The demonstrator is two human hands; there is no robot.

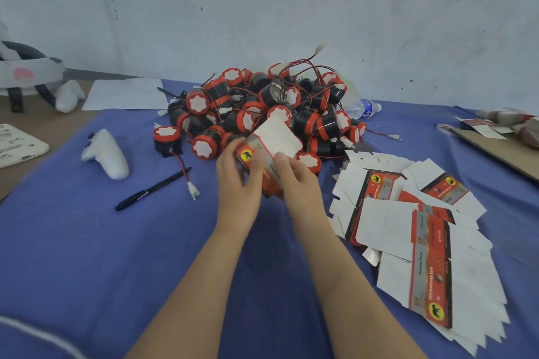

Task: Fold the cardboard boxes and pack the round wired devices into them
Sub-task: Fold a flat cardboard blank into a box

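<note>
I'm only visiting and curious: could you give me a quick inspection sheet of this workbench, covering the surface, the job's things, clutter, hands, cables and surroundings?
Surface: blue cloth covering the table.
Job's things: one printed box, part-folded, white flap up; flat boxes fanned out at right; pile of round devices behind the hands.
Clutter: black pen, white controller, water bottle, paper sheet, headset at far left.
Hands: left hand and right hand both grip the printed box.
Cables: red-and-black wires with white plugs tangle through the pile; one trails toward the pen.
Surroundings: pale, scuffed wall behind.
</note>
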